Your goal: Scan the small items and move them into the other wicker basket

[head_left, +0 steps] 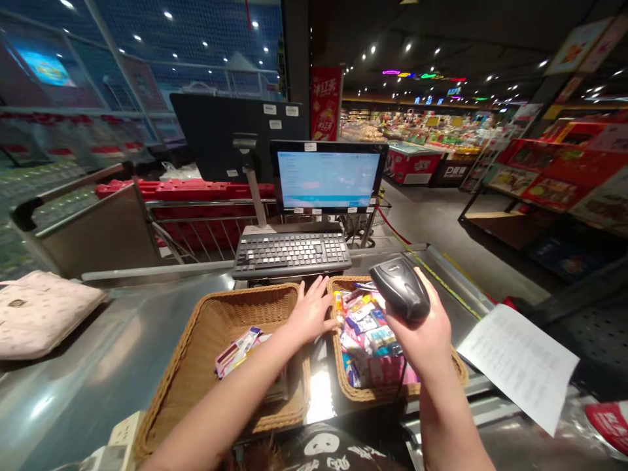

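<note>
My right hand is wrapped round a black barcode scanner, held above the right wicker basket. Small colourful packets fill that basket. Fingers spread and holding nothing, my left hand hovers between the two baskets, near the inner rims. Inside the left wicker basket lie a few wrapped packets, partly hidden by my left forearm. Behind the baskets stands a black keyboard, with a lit monitor above it.
A pale patterned bag rests on the metal counter at left. To the right lies a printed paper sheet, with a red-labelled bottle near it. A power strip sits at the near left, beside the left basket.
</note>
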`<action>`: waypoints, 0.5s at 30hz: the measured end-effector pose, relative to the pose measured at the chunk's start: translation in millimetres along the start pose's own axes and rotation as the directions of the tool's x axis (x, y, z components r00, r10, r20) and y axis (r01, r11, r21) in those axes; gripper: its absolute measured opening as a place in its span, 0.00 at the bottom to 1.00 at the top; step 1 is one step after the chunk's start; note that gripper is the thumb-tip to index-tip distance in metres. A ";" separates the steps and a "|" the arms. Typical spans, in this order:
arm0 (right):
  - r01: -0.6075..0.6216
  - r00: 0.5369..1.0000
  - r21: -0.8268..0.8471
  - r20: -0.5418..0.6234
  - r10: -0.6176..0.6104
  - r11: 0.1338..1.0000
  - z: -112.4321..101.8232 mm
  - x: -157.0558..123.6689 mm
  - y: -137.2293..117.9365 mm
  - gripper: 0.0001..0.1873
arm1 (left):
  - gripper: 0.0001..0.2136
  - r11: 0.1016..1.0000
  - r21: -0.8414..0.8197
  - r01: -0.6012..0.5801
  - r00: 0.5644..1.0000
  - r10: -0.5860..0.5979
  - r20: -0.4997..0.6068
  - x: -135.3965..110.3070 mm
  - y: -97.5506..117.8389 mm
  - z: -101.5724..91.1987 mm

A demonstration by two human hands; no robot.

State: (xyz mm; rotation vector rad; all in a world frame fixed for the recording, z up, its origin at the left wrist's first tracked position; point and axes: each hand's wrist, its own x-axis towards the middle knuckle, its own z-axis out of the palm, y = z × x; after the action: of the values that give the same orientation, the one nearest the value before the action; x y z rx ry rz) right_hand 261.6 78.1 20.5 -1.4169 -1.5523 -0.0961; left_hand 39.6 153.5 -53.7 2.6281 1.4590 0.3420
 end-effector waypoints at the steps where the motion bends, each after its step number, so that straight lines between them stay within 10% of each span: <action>1: 0.003 1.000 -0.002 0.003 -0.003 1.000 -2.1 0.5 2.4 0.32 | 0.27 1.000 0.015 -0.027 0.999 0.027 0.027 9.6 4.0 5.5; 15: -0.002 0.999 0.029 0.034 0.001 1.000 -7.2 6.3 25.6 0.28 | 0.23 0.984 0.142 -0.107 0.982 0.082 0.171 70.7 48.1 70.2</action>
State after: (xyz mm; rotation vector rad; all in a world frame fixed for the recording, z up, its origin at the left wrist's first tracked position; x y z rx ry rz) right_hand 287.1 86.0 14.9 -1.4030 -1.5744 -0.0489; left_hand 132.9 188.5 -101.7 2.7723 1.3605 0.0217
